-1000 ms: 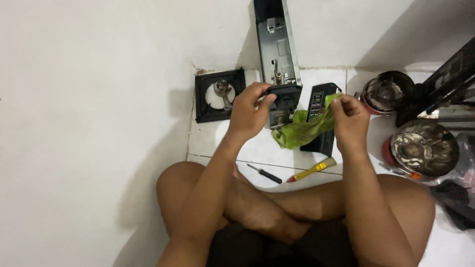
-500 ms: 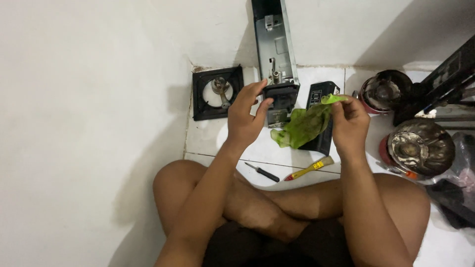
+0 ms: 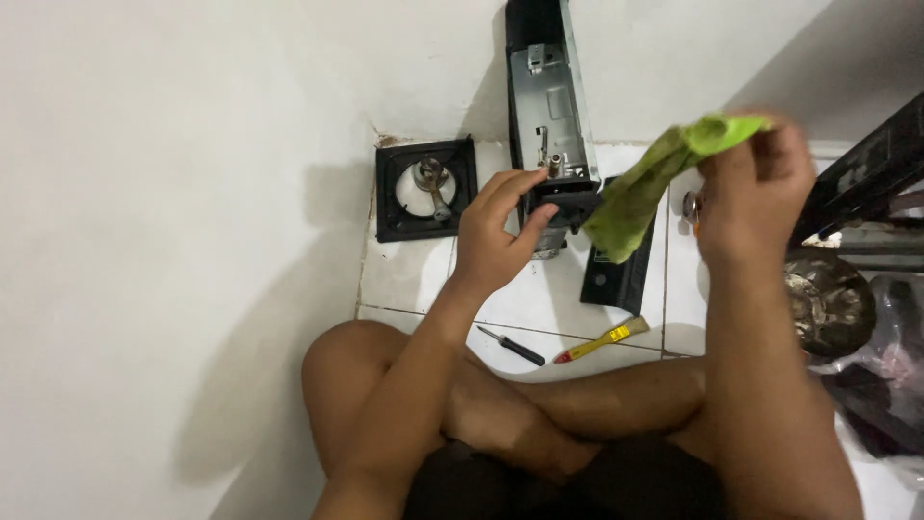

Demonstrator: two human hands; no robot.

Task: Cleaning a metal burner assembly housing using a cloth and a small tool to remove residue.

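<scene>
1. On the white tiled floor (image 3: 423, 279), a person sat cross-legged with a long metal stove body (image 3: 551, 106) leaning up against the wall ahead.
2. The left hand (image 3: 496, 236) had its fingers curled around the dark lower end of that stove body, thumb on one side and fingertips on the other, steadying it.
3. The right hand (image 3: 756, 188) was raised, its fingers pinched on the top of a green cloth (image 3: 650, 188) that hung loose beside the stove body, apart from it.
4. Judged from that, the step in hand looked like wiping: the cloth lifted off the metal, the casing held firm.
5. A further pass would call for bringing the cloth back against the casing while the left grip kept the piece from sliding down the wall.
6. A black panel (image 3: 621, 270) lay flat under the hanging cloth, and a square black burner frame (image 3: 425, 188) sat to the left, in the corner by the wall.
7. A small dark screwdriver (image 3: 512, 346) and a yellow-handled brush (image 3: 603, 340) lay just before the crossed legs.
8. Room was tight to the right, where a dark pot (image 3: 830, 303) and a black rack (image 3: 866, 173) crowded in; bare tile lay between the burner frame and the knees.
</scene>
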